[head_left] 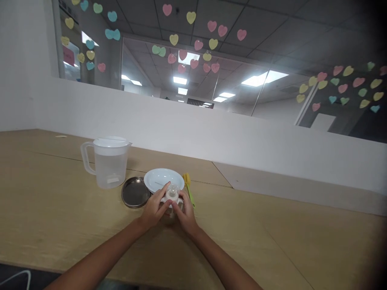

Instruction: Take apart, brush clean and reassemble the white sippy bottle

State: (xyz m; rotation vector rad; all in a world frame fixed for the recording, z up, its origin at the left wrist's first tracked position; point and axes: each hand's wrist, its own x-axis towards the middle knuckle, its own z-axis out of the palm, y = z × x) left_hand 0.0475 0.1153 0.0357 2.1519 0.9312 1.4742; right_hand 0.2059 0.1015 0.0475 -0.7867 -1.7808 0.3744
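Both hands hold a small baby bottle (172,195) with a clear domed top, a white collar and white side handles. My left hand (154,207) is closed round its left side, and my right hand (186,213) round its right side. The thumbs meet near the front of the collar. My fingers hide much of the bottle's body. Just behind the bottle is a white bowl (160,175). A round dark metal tray (135,192) sits to the left of the hands. A brush with a yellow head (186,178) and a green handle lies beyond my right hand.
A clear plastic pitcher (111,167) with a white lid stands at the left on the wooden table (272,237). Behind the table rises a low white wall (181,131) below glass with heart-shaped notes. A small flat piece (61,136) lies at the far left.
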